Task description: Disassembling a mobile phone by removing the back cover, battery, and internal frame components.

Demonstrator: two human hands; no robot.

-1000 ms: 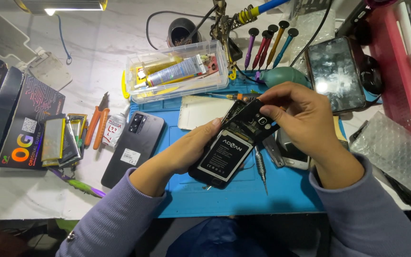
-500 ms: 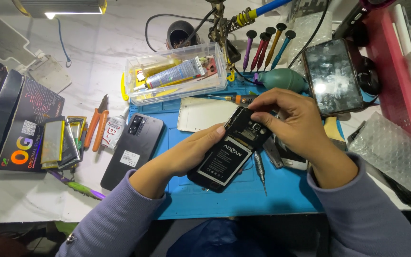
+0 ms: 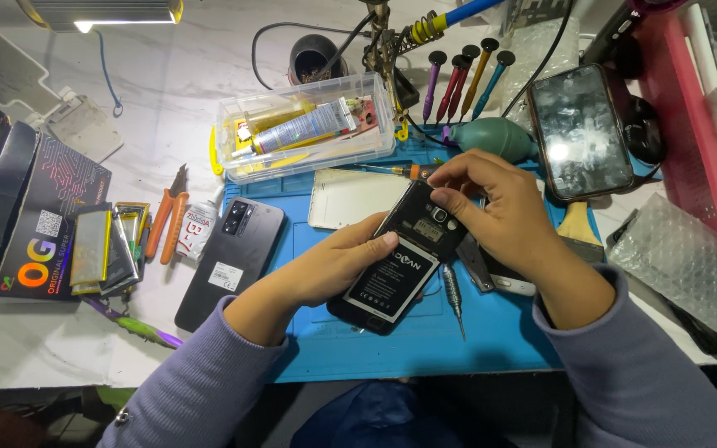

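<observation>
The left hand (image 3: 338, 270) is cradling an opened phone (image 3: 400, 257), battery showing, above the blue mat (image 3: 491, 332) on the desk. The right hand (image 3: 499, 216) is pinching narrow fingers (image 3: 446, 199) at its camera end. Freeing that part likely calls for a small, careful pull.

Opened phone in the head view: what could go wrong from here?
1. The opened phone is held tilted above the blue mat by the left hand alone, while the right hand works at its top end; it could slip.
2. Its battery is exposed; a loose screwdriver lies right beside it and might nick it.
</observation>
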